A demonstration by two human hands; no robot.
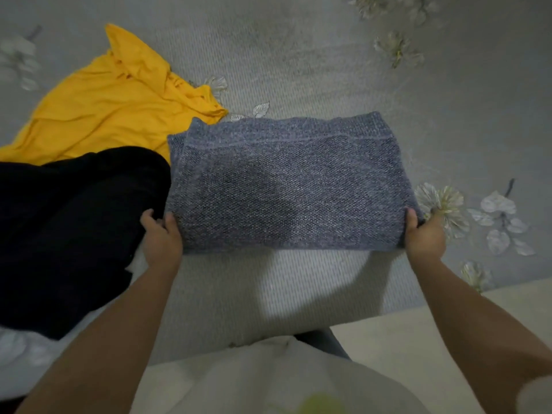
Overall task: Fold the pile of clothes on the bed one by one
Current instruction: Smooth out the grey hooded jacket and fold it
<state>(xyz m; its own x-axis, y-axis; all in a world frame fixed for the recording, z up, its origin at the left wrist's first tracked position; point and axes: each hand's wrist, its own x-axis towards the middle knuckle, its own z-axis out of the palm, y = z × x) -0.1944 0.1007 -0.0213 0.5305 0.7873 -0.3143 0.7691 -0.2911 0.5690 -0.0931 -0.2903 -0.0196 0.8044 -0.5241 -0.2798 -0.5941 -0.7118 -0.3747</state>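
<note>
left hand (161,236) and right hand (423,234) pinching folded blue knit garment's (286,186) near corners, yellow shirt (113,100) at ten o'clock, black garment (68,228) at nine o'clock

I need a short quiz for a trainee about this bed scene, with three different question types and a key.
1. True or false: both hands hold the grey knit.
2. Which garment lies farthest from the person? A) yellow shirt B) black garment C) grey knit
3. Fill in: the left hand and right hand grip the knit's ____ corners.

Key: 1 true; 2 A; 3 near.
</note>
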